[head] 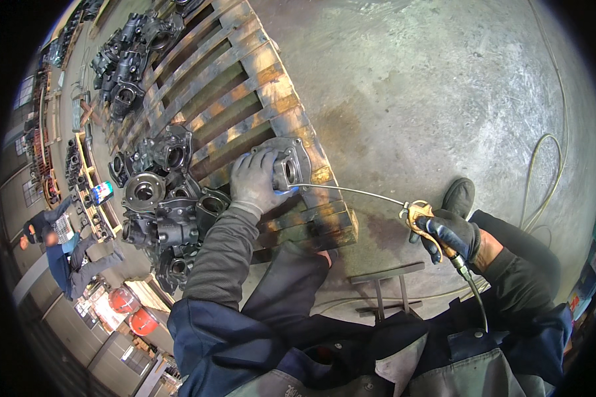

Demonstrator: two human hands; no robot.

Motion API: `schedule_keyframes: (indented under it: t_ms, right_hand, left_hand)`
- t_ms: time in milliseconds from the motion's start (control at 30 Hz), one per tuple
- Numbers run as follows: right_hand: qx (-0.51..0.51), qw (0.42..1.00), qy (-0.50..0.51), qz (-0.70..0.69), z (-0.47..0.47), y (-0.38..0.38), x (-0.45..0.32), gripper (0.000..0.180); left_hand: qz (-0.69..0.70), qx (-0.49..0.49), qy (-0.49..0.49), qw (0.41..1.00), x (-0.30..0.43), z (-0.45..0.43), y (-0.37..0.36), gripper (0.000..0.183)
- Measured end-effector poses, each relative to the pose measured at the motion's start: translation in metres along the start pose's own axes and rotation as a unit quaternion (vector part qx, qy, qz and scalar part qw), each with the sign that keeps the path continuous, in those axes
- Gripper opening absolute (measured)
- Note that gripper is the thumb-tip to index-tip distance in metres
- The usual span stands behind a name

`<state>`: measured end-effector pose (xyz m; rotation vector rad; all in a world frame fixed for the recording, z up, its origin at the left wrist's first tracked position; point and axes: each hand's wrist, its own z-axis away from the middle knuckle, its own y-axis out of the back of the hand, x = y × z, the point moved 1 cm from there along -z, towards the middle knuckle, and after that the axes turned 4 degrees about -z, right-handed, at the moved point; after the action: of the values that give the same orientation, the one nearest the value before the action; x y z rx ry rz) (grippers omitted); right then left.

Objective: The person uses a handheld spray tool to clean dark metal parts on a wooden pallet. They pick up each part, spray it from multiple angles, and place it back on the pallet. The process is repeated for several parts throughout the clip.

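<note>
A dark metal housing casting point(298, 154) with a flange and a round bore rests near the edge of an oil-stained wooden pallet point(278, 94). My left hand point(256, 181), in a grey glove, grips its near side. In my gloved right hand point(449, 235) is a brass-coloured air blow gun point(419, 218) with a long, thin, bent nozzle. The nozzle's tip is at the casting, close below its bore; whether it touches cannot be told. A hose point(474, 293) runs from the gun's handle down towards my lap.
Similar black castings point(179, 213) are heaped left of my hand, with another heap point(129, 59) farther up the pallet. A metal stand point(387, 283) is between my legs. A loose hose point(558, 173) loops over the concrete floor at right. Another person point(67, 253) is at far left.
</note>
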<state>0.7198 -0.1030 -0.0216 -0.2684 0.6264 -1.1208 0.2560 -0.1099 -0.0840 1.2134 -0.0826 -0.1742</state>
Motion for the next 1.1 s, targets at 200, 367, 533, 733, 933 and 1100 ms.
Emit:
schedule_keyframes:
  t_ms: [200,367,533,733,933,1100]
  right_hand:
    - [0.028,0.999,-0.019,-0.013,-0.009,-0.009,0.013,0.049]
    - [0.078,0.981,0.005,-0.177,-0.011,0.022,0.015,0.039]
    - [0.06,0.991,0.101,-0.072,-0.003,0.009,0.017,0.038]
    - [0.169,0.972,0.127,0.102,-0.019,0.046,0.019,0.033]
    - [0.222,0.955,0.139,0.144,-0.016,0.052,0.02,0.036]
    - [0.149,0.938,0.167,0.263,0.035,-0.018,-0.046,0.05]
  left_hand:
    - [0.003,0.003,0.001,1.0,0.0,0.0,-0.001,0.1]
    - [0.004,0.013,-0.007,1.0,0.003,-0.002,0.007,0.097]
    - [0.127,-0.064,0.03,0.989,0.002,-0.005,0.007,0.084]
    - [0.03,0.015,-0.014,0.999,-0.007,0.012,0.012,0.095]
    - [0.04,0.008,-0.014,0.999,-0.009,0.017,-0.003,0.097]
    - [0.015,-0.003,-0.015,1.0,-0.009,0.018,0.001,0.101]
